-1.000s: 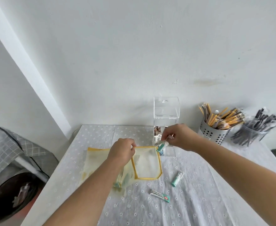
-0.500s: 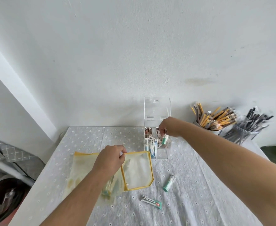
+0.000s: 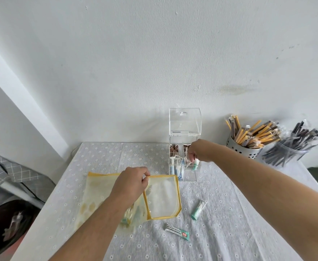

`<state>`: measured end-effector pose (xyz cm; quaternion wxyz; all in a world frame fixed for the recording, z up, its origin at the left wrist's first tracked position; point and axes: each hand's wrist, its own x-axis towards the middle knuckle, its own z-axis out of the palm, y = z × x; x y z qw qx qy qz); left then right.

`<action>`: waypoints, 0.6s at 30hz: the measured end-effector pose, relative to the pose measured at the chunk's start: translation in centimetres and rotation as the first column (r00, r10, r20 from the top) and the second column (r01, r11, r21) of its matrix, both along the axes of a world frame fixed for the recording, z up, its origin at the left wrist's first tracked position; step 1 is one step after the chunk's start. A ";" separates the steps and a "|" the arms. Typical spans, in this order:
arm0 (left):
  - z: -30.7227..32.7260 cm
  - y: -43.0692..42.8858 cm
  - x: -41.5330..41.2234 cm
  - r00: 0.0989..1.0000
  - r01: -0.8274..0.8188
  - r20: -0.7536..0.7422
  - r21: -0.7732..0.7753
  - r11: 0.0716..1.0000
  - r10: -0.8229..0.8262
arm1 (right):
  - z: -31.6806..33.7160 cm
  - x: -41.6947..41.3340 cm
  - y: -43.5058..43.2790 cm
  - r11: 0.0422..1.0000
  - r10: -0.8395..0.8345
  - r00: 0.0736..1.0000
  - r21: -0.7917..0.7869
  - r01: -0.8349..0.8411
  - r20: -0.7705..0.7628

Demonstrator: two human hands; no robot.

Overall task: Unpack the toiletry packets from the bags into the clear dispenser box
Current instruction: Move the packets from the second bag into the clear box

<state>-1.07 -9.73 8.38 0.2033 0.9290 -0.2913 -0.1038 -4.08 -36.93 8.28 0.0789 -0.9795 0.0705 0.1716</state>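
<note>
Your left hand (image 3: 130, 185) pinches the yellow rim of the bag (image 3: 162, 200), fingers curled; your right hand (image 3: 198, 152) grips a green-tipped packet (image 3: 195, 166) inside the box (image 3: 191, 176)

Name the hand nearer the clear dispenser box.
Right. The right hand reaches into the clear dispenser box; the left hand grips the yellow-edged bag, apart from the box, nearer the person.
</note>
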 end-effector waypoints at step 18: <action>0.3 2.3 -0.6 0.997 -0.041 0.066 -0.043 0.998 0.044 | 0.8 -6.2 14.2 0.787 -0.205 0.969 0.612 0.079 0.139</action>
